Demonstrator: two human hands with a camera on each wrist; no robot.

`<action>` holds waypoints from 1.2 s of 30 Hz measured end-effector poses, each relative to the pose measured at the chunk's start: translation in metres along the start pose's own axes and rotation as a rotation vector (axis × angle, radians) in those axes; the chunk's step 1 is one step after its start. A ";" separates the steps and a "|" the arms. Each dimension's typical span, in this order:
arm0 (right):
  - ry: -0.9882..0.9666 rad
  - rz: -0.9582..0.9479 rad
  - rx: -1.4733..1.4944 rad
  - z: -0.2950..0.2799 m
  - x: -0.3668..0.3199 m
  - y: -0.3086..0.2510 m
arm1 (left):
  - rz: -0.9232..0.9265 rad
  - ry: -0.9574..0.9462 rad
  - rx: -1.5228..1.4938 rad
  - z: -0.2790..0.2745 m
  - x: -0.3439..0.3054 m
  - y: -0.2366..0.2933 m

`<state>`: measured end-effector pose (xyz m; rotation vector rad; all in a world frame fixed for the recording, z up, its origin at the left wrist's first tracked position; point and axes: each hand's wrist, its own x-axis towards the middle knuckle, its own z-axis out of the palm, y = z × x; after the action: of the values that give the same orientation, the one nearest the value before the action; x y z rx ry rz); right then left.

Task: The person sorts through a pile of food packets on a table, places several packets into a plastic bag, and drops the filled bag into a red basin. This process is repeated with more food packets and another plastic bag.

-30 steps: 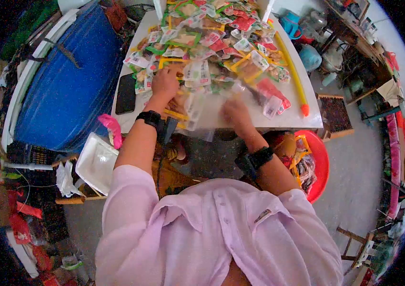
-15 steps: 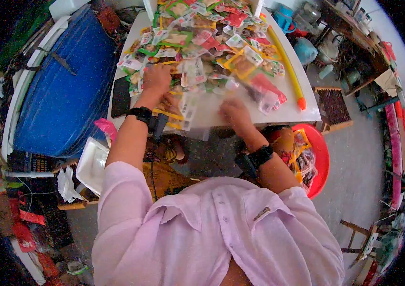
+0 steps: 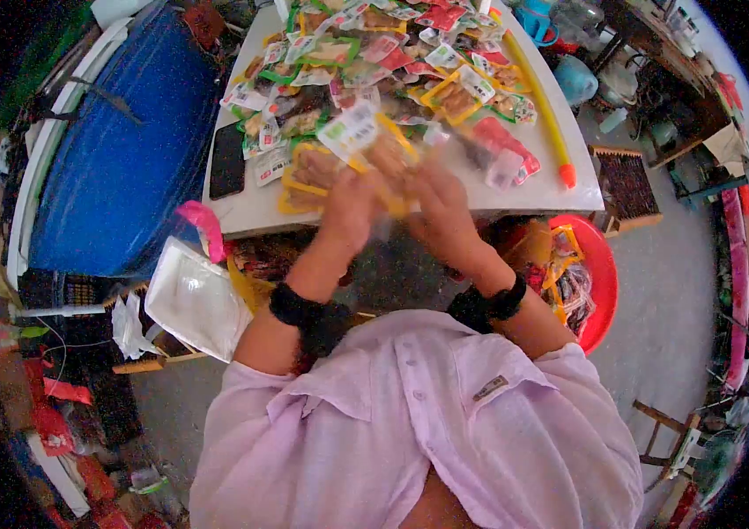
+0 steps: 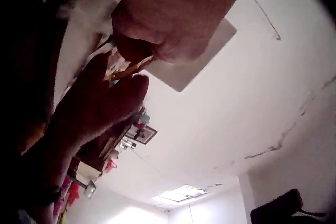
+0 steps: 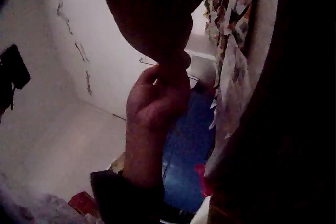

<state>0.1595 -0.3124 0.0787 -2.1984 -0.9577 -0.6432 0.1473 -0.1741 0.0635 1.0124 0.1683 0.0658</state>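
Over the table's front edge, my left hand [image 3: 348,212] grips the lower side of a yellow-edged food packet [image 3: 385,152] with a white label. My right hand [image 3: 441,210] pinches the same packet at its right side, so the two hands nearly meet. Motion blurs the packet. Just left of it, another yellow-edged packet [image 3: 311,169] lies on the white table [image 3: 269,216]. In the left wrist view the right hand [image 4: 100,95] comes up to the left hand [image 4: 168,19], with a bit of packet between them.
A heap of colourful packets [image 3: 339,53] covers the table's far part. A black phone [image 3: 227,160] lies at the left edge, a yellow tube [image 3: 540,106] along the right. Below stand a red basin [image 3: 604,291] with packets and a white foam box [image 3: 194,295].
My left hand has come back from the heap towards the front middle, now with a packet raised in it. My right hand has moved up to the packet's side.
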 end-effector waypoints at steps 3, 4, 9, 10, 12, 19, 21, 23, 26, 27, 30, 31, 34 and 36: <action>-0.055 -0.064 0.099 -0.008 -0.002 0.000 | -0.040 -0.058 0.019 0.005 -0.013 -0.019; -0.049 -0.085 0.137 -0.010 -0.004 0.004 | -0.051 -0.069 0.062 0.005 -0.015 -0.021; 0.171 0.554 0.760 0.000 -0.038 0.032 | 0.433 -0.055 1.083 0.005 -0.020 -0.017; 0.269 0.767 1.024 -0.003 -0.041 0.032 | 0.587 -0.030 1.290 0.003 -0.021 -0.018; 0.244 0.894 1.195 -0.012 -0.047 0.042 | 0.767 0.029 1.528 -0.004 -0.021 -0.025; 0.051 0.949 1.323 -0.011 -0.075 0.059 | 0.585 0.121 1.494 -0.038 -0.004 -0.056; -0.087 0.915 1.292 -0.017 -0.069 0.053 | 0.618 0.127 1.397 -0.043 -0.002 -0.060; -0.154 0.908 1.280 -0.016 -0.063 0.047 | 0.757 0.129 1.313 -0.044 -0.001 -0.061; -0.213 0.863 1.228 -0.011 -0.054 0.044 | 0.761 0.151 1.327 -0.041 -0.003 -0.061; -0.228 0.843 1.205 -0.010 -0.051 0.042 | 0.733 0.118 1.380 -0.041 -0.004 -0.059; -0.217 0.841 1.150 -0.019 -0.038 0.031 | 0.749 0.065 1.497 -0.040 -0.005 -0.056; -0.248 0.687 1.053 -0.012 -0.037 0.034 | 0.824 0.079 1.511 -0.040 -0.005 -0.058; -0.341 0.518 0.911 -0.002 -0.022 0.032 | 0.880 0.093 1.549 -0.034 -0.008 -0.055; -0.413 0.784 1.027 -0.012 -0.005 0.015 | 0.891 0.083 1.550 -0.028 -0.011 -0.049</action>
<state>0.1659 -0.3316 0.0782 -1.5284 -0.3573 0.5864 0.1307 -0.1777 0.0084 2.5725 -0.2371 0.8959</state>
